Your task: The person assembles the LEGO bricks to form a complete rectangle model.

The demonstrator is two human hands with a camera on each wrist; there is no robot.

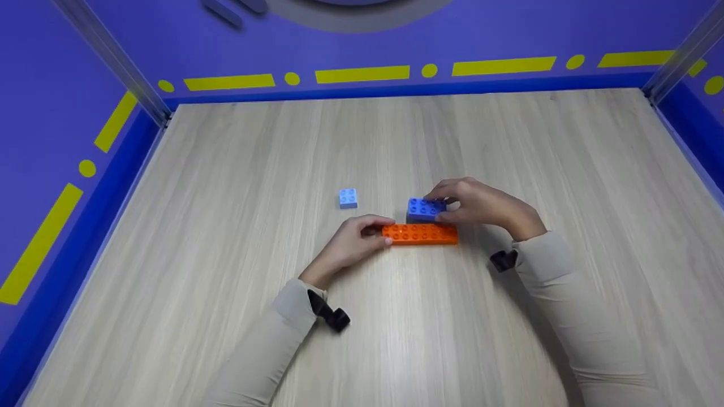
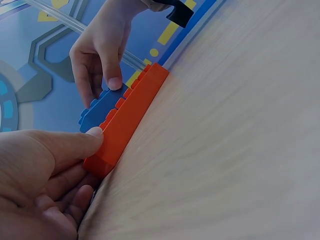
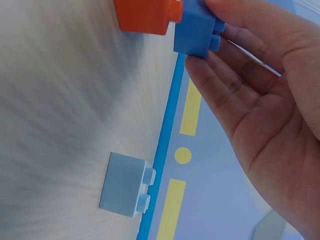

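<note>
A long orange toy building brick [image 1: 420,235] lies studs-up on the table, and my left hand [image 1: 356,240] pinches its left end between thumb and fingers. Just beyond it on the far side, my right hand [image 1: 481,206] grips a blue building brick [image 1: 422,210] by its right end. In the left wrist view the blue brick [image 2: 104,109] shows behind the orange brick's row of studs. Its own studs face up, partly covered by the right fingers. A small light blue brick [image 1: 348,198] stands on the table to the left of the blue one, touched by neither hand.
The pale wood-grain table [image 1: 254,169] spreads around the bricks. Blue-purple panels with yellow marks [image 1: 362,74] wall it in at the back and on both sides. A small black device [image 1: 331,312] is strapped to each sleeved wrist.
</note>
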